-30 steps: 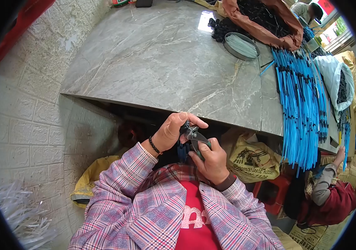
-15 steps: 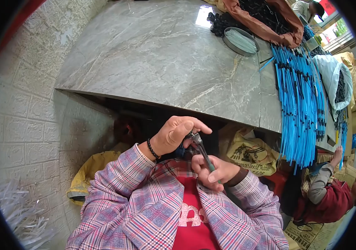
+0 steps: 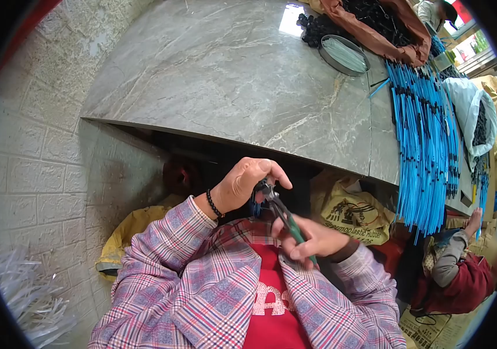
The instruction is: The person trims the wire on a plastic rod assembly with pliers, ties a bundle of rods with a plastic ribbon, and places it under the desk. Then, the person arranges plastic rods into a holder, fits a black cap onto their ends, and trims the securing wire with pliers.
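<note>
My right hand (image 3: 316,237) is wrapped round the green handles of a pair of pliers (image 3: 292,228), whose metal jaws point up and left toward my other hand. Held in my left hand (image 3: 242,185), which wears a black beaded bracelet, is a small black part (image 3: 263,187) partly hidden by the fingers. The jaws touch or lie right against this part; I cannot tell which. A bit of blue shows just below the left fingers. Both hands are in front of my chest, below the table edge.
The grey marble table (image 3: 213,87) carries a round tray (image 3: 346,55) of clear strips, black parts in an orange sack (image 3: 370,26) and many blue cable ties (image 3: 423,145) hanging over its edge. A yellow printed sack (image 3: 356,215) stands below. Another person (image 3: 458,279) sits at right.
The pliers' green handles have spread apart and show more, and my right hand has shifted slightly right. My left hand stays nearly in place. The view has shifted a little.
</note>
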The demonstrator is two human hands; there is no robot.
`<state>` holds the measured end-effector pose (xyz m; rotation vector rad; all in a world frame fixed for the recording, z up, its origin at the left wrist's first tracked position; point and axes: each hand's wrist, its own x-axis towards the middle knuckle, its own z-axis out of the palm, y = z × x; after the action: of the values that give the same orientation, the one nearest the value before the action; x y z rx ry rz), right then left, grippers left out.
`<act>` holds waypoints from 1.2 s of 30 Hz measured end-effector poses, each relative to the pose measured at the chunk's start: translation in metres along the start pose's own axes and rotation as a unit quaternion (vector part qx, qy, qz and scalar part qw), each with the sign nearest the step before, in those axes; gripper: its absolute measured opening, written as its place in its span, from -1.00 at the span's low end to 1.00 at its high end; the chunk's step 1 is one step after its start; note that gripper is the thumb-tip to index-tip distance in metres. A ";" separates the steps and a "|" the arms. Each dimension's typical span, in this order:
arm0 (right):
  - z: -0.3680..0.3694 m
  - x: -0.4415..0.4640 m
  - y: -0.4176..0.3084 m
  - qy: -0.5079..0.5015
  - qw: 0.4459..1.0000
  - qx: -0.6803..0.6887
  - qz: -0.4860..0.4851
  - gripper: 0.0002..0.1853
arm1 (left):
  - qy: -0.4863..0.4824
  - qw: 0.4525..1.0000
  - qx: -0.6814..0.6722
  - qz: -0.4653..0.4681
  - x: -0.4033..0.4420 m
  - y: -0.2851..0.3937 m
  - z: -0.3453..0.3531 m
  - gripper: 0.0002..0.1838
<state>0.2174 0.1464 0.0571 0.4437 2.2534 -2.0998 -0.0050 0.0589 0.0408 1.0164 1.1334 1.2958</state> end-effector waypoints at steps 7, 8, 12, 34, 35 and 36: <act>-0.001 -0.002 -0.019 0.101 0.887 -0.398 -0.210 -0.47 | -0.006 1.000 -0.012 0.025 -0.003 -0.004 0.004 -0.37; 0.004 -0.005 -0.020 0.037 0.978 -0.191 -0.080 -0.45 | -0.007 0.999 -0.018 0.026 -0.003 -0.005 0.005 -0.38; 0.005 -0.005 -0.020 -0.103 0.942 0.263 0.179 -0.45 | -0.033 0.999 -0.027 0.006 -0.008 -0.001 0.001 -0.41; 0.011 0.021 -0.002 0.127 0.986 -0.082 -0.066 -0.60 | 0.052 0.999 -0.014 -0.003 -0.010 -0.010 -0.008 -0.27; 0.009 0.022 -0.003 0.127 0.986 -0.084 -0.067 -0.60 | 0.057 0.998 -0.012 -0.004 -0.009 -0.008 -0.008 -0.28; 0.007 0.021 -0.004 0.129 0.972 -0.171 -0.100 -0.60 | 0.061 0.998 -0.012 -0.005 -0.009 -0.006 -0.006 -0.28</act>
<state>0.1949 0.1435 0.0560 0.5153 2.8483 -1.7569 -0.0092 0.0497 0.0346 0.9234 1.2106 1.3743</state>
